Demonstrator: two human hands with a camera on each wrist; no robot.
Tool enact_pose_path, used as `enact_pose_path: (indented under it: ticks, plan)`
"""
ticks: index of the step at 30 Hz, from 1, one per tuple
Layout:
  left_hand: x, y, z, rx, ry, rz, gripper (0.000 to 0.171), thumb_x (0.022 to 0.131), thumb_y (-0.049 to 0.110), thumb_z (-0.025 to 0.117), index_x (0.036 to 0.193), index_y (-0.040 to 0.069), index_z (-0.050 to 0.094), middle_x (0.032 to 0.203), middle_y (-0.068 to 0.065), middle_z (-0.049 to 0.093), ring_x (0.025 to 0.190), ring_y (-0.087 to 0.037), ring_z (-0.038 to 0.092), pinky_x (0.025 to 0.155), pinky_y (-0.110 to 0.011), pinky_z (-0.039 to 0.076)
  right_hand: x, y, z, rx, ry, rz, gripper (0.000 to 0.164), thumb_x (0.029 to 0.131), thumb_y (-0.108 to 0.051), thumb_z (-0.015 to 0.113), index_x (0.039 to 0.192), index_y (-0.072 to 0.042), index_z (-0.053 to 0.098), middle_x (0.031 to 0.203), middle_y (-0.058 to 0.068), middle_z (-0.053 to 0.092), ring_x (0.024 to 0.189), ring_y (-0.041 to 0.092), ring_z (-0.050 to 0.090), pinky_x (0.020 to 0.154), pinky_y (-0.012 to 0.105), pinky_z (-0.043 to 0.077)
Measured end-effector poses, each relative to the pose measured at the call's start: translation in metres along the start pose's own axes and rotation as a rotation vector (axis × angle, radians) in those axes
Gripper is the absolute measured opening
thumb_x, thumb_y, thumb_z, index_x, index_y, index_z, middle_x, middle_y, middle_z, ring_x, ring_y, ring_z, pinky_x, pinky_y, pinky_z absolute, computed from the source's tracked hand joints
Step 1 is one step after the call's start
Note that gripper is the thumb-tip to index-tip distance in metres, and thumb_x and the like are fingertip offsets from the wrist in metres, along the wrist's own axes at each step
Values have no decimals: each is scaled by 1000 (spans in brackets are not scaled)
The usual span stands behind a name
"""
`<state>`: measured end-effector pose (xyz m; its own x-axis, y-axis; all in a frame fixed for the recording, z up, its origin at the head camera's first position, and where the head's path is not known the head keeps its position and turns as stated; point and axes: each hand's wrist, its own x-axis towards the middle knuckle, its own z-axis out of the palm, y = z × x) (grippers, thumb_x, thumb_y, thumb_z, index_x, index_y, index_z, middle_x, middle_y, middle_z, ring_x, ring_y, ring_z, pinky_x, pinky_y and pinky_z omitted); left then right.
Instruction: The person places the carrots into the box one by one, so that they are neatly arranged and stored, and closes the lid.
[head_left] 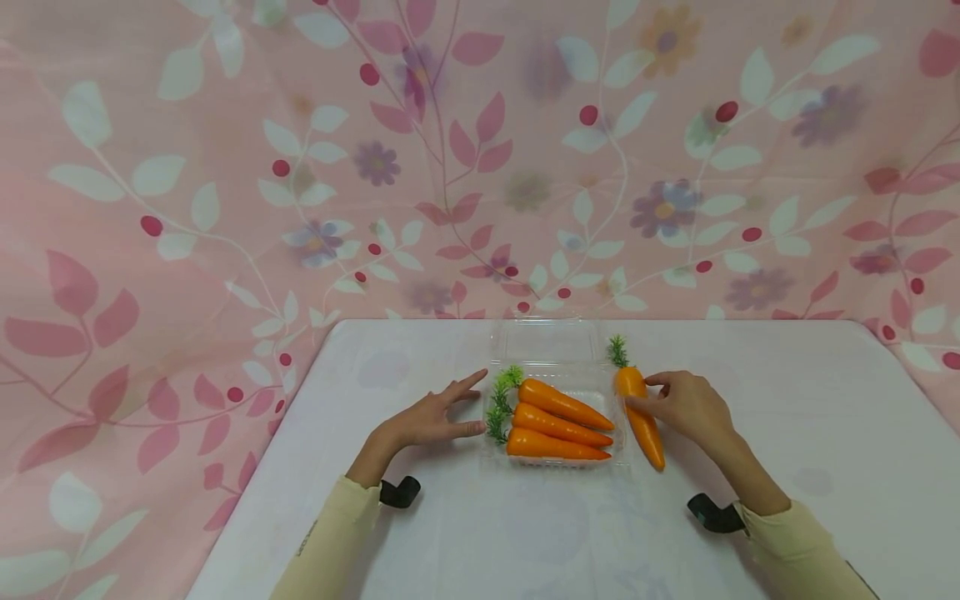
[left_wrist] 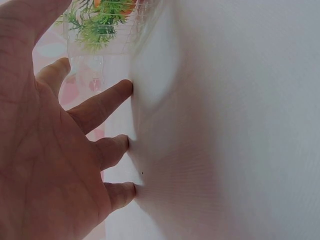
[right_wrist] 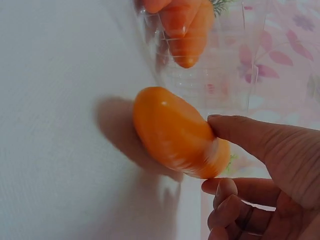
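Three orange carrots [head_left: 562, 404] with green tops lie side by side in a clear plastic box [head_left: 622, 446], tops to the left. Just right of the box, my right hand [head_left: 693, 408] pinches a fourth carrot [head_left: 647, 433] between thumb and fingers; its leafy top [head_left: 618, 351] points away from me. In the right wrist view that carrot [right_wrist: 172, 130] shows its tip end toward the camera. On the box's left side my left hand [head_left: 435, 414] is spread, with thumb and forefinger at the box's edge. The left wrist view shows its fingertips [left_wrist: 125, 87] at the white surface.
The box's clear lid [head_left: 547, 340] stands open at the far side. A white cloth [head_left: 525, 542] covers the table. Behind it hangs a pink floral curtain [head_left: 465, 167]. A black wrist device [head_left: 401, 492] sits under each sleeve cuff.
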<state>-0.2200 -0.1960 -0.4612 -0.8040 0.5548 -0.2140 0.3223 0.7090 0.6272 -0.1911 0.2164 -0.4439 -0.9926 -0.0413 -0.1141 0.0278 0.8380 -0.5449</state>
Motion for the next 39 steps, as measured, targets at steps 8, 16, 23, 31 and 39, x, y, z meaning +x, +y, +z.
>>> enact_pose_path:
  ticks: [8,16,23,31,39]
  plan:
    - [0,1,0,1,1,-9,88,88,64,61,158,40,14,149,7,46,149,-32,11,113,-64,1,2,7,0,-5,-21,49,75,81,-57,73,121,6,66,92,15,66,70,22,55,54,30,44]
    - [-1,2,0,-23,2,-5,87,88,63,62,157,43,14,149,8,46,149,-33,9,113,-64,0,-1,11,-7,-12,-51,95,77,82,-60,69,121,7,66,102,23,66,79,28,60,59,34,47]
    - [-1,0,1,-23,7,-8,85,88,63,62,156,47,13,149,9,45,149,-32,9,114,-64,1,-1,15,-13,-28,-69,119,78,81,-62,69,117,7,68,107,25,66,81,30,60,59,35,48]
    - [0,0,1,-16,8,-2,86,88,64,62,157,44,14,149,8,46,149,-32,9,113,-64,1,0,18,-13,-39,-33,125,77,79,-61,72,117,6,68,105,23,65,78,27,60,56,34,47]
    - [-1,0,1,-11,8,-5,87,87,64,62,157,42,14,149,8,46,149,-32,9,113,-64,2,-2,21,-13,-23,30,123,72,79,-57,74,116,5,69,90,14,68,69,21,57,51,30,44]
